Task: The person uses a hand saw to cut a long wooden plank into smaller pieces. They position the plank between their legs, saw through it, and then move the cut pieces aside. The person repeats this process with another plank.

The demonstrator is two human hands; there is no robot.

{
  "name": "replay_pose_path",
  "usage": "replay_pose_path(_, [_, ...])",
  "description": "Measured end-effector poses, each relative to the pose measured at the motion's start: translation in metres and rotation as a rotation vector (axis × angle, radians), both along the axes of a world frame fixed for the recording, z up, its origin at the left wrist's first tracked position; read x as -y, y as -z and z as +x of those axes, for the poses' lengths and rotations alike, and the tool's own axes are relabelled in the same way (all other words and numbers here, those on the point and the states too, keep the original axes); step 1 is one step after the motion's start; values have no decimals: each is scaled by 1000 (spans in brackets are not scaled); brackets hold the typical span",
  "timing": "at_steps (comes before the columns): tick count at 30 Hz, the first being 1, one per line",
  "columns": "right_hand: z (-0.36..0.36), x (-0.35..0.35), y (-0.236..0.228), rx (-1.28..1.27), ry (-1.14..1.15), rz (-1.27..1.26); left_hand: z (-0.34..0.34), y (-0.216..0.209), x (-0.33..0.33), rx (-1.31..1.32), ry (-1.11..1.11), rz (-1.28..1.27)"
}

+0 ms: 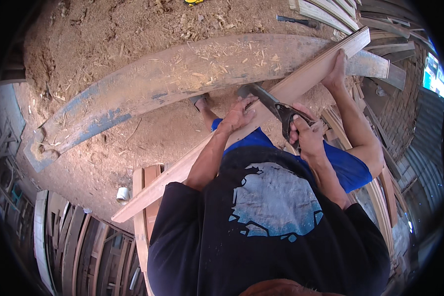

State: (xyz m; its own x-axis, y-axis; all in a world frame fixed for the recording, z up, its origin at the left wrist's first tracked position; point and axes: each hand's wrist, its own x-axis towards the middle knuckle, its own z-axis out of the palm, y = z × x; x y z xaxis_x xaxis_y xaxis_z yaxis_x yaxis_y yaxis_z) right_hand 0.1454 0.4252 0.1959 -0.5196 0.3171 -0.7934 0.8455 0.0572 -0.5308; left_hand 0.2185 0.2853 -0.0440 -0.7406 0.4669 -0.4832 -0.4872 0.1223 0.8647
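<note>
A long, pale wooden board (177, 170) runs diagonally from the lower left to the upper right, across the large plank. My left hand (239, 114) rests on the board, with its fingers over the far edge and the thumb on top. Closed round the dark handle of a handsaw (282, 112) is my right hand (308, 135). The saw blade crosses the board just right of my left hand and points away to the left. Whether its teeth are in the wood, I cannot tell. My bare right foot (334, 74) presses against the board near its upper end.
A wide, curved plank (153, 79) strewn with wood chips lies beyond me on sawdust. A dark rod-like tool (298, 21) and a yellow object (194, 2) lie farther off. A white cylinder (123, 195) stands near the board's lower end. Timber pieces (79, 241) are stacked lower left and along the right.
</note>
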Motion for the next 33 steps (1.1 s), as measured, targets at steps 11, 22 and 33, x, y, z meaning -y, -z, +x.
replay_pose_path(11, [-17,-13,19,-12,-20,-1,3,8,-3,51,-77,32])
replay_pose_path(22, [-9,3,105,57,-9,55,5,16,-6,-120,-33,-2])
replay_pose_path(33, [-6,-7,52,70,83,22,-1,4,-3,6,-36,-5])
